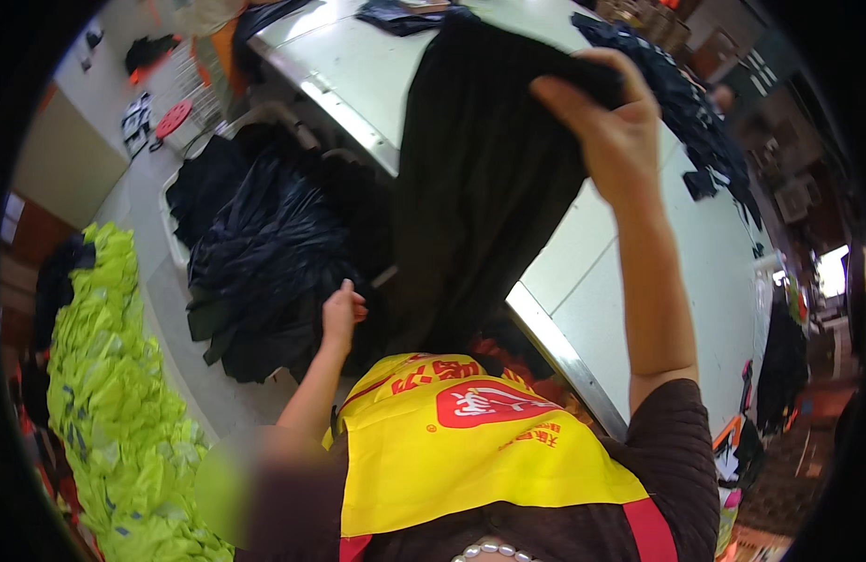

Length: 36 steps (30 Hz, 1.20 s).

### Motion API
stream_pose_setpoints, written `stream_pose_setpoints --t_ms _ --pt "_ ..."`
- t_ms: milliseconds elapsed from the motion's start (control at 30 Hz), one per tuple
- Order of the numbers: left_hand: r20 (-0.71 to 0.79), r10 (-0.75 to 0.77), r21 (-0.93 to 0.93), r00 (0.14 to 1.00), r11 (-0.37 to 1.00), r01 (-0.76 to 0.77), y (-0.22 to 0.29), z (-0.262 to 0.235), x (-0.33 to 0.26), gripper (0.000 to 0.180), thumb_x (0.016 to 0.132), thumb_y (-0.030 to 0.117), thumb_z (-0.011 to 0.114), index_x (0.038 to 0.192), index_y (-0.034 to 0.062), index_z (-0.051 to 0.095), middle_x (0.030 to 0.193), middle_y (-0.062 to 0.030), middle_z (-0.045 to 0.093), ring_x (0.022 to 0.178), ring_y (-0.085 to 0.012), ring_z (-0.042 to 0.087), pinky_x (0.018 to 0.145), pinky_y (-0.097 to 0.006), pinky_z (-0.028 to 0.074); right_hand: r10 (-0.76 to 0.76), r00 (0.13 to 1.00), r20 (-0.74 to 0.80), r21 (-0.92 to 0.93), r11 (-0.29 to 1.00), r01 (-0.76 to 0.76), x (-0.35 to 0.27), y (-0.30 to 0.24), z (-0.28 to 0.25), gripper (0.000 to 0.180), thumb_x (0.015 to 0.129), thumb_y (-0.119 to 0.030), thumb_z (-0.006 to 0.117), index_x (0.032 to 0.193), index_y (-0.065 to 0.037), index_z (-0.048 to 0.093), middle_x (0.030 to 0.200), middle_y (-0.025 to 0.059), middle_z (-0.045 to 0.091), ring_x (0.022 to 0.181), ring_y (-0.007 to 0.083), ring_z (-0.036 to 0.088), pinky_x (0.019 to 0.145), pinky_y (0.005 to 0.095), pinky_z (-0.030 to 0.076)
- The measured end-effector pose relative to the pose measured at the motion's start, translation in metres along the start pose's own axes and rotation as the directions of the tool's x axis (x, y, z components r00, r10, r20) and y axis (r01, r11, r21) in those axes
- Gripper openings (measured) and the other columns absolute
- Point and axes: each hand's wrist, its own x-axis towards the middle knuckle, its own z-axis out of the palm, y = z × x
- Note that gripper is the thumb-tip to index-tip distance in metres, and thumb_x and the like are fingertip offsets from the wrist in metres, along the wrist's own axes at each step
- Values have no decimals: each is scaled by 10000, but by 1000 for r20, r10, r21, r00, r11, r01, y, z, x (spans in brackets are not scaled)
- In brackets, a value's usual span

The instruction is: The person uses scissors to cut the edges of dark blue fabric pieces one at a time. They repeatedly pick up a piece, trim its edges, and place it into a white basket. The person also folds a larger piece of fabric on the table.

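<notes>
My right hand (622,131) is raised over the white table, thumb and fingers closed on the upper edge of a black cloth piece (489,140). The cloth hangs long and loose from that hand, down toward my waist. Lower and to the left, my left hand (340,314) is closed, its fingers curled in. It is at the edge of the heap of dark garments (269,220), close to the hanging cloth's lower part. Black fabric lies all around it, so what its fingers grip cannot be made out.
The white table (592,272) has a metal edge. Dark garments (676,112) are piled along its far right side. The dark heap rests in a pale bin (177,229). Bright yellow-green garments (115,403) cover the left side. A red round stool (174,119) stands at the far left.
</notes>
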Motion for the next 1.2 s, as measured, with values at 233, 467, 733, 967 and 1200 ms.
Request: stream_pose_setpoints --t_ms 233,467,733,967,1200 --pt "122 169 -84 978 984 -160 -46 94 48 592 892 533 370 1082 7 563 1066 -80 578 1042 -180 496 951 -295 302 31 998 58 194 980 -42 21 -13 -16 277 752 -47 689 993 -13 557 837 73 633 705 136 628 619 214 512" --pt "38 220 -296 975 934 -199 -15 125 50 734 874 607 304 1216 -21 469 1189 -107 523 1072 -197 481 952 -295 323 -109 985 132 132 987 92 20 -23 -50 223 812 -148 633 981 -15 575 838 77 625 711 136 612 636 198 481" --pt "694 -380 -167 611 741 650 82 127 -64 660 880 562 353 1263 33 447 1212 -113 527 1111 -241 498 991 -337 344 -51 990 131 76 996 42 12 -28 -77 247 813 -155 636 1009 -25 562 832 54 619 728 108 610 664 194 489" --pt "578 310 -698 755 668 260 157 67 -30 390 865 277 515 1157 19 529 1193 -131 539 1069 -275 531 951 -425 390 0 1000 -9 -405 914 -3 42 -29 -160 389 758 -195 691 1073 -21 543 900 90 608 807 160 603 694 245 501" --pt "280 110 662 954 698 -275 141 44 -31 626 797 208 616 1286 -63 334 1283 -141 445 1090 -251 505 958 -327 363 423 703 572 -646 760 67 22 8 -142 342 704 -98 712 1023 -61 595 878 104 606 822 206 568 781 310 468"
